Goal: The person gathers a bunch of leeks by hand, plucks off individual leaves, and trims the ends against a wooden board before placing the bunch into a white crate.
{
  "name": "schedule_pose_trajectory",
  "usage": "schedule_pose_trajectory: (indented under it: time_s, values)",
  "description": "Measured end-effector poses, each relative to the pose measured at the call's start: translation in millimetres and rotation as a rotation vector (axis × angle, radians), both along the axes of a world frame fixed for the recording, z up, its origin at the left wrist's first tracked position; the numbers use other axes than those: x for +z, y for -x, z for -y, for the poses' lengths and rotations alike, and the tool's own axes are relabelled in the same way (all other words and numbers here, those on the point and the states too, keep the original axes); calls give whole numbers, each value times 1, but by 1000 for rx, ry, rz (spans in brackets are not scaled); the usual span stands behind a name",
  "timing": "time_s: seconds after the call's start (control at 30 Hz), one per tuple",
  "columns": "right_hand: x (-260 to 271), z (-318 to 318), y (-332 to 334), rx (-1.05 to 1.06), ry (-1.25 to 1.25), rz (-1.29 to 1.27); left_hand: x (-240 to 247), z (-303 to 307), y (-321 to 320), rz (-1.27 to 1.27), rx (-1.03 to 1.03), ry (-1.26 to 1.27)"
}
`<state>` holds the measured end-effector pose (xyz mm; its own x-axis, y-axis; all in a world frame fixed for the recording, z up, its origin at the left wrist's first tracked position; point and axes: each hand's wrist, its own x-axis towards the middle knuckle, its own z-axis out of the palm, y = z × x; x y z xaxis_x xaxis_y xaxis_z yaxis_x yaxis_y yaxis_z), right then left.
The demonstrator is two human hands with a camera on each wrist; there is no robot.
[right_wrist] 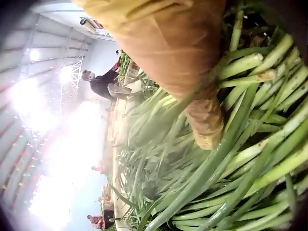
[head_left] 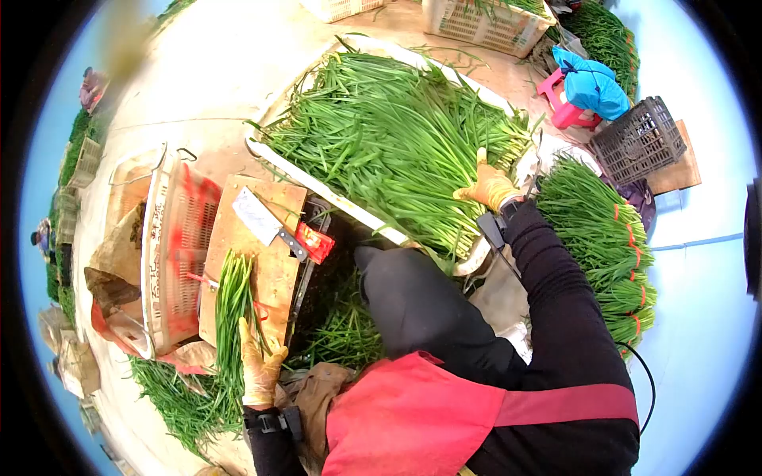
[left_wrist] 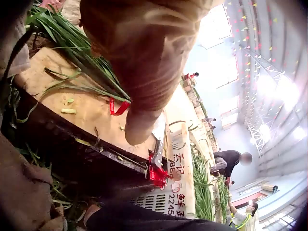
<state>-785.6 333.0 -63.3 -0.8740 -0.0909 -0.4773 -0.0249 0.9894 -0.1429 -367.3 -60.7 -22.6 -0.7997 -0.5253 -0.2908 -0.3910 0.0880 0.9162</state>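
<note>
My gloved left hand (head_left: pixel 259 371) lies with extended fingers along a bunch of green garlic chives (head_left: pixel 232 297) on the wooden board (head_left: pixel 279 274). Its thumb stands apart from the fingers, over the board in the left wrist view. A red band (left_wrist: pixel 118 107) shows by the bunch. Reaching into the white tray (head_left: pixel 333 190), my gloved right hand (head_left: pixel 490 189) touches the pale stem ends of a large heap of loose chives (head_left: pixel 373 119), index finger and thumb spread; its other fingers are hidden. A cleaver (head_left: pixel 258 216) with a black handle rests on the board's far end.
A white crate (head_left: pixel 159 262) stands left of the board. Tied chive bundles (head_left: pixel 595 238) are stacked at the right, near a black crate (head_left: pixel 639 141) and a pink stool (head_left: pixel 565 111). Loose chives (head_left: pixel 337 329) lie below the board. Other people (left_wrist: pixel 228 163) work farther off.
</note>
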Motion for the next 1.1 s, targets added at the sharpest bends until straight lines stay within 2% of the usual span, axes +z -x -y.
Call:
schedule_pose_trajectory:
  time_s: [0.1,0.2,0.33,0.37,0.5,0.57,0.63,0.7,0.77,0.83,0.9,0.97,1.1]
  values:
    - [8,5,6,8,-31,50,-12,8,-9,40,27,-92]
    - [-25,-9,24,77,23,-13,-20,13,-16,47,49,-132]
    - [-18,-18,39,83,24,-63,-13,5,-13,-9,119,-167]
    - [2,-13,40,65,19,10,-14,5,-14,0,119,-163]
    - [25,-16,59,177,64,90,-21,15,-20,37,126,-220]
    - [21,-21,63,203,103,121,-29,16,-22,-22,67,-99]
    - [10,-22,49,240,122,97,-37,18,-23,-7,92,-98]
    - [-11,-26,37,223,153,21,-42,24,-28,41,77,-107]
    - [1,-19,29,220,133,-84,-37,24,-26,57,91,-132]
    - [21,-13,18,204,92,0,-31,17,-20,1,118,-198]
    - [-1,-22,14,241,-9,-164,-24,13,-13,-26,131,-203]
    - [9,-22,1,273,95,-356,-20,12,-10,-30,144,-229]
    - [16,-22,-17,216,146,-462,10,7,7,76,-15,12]
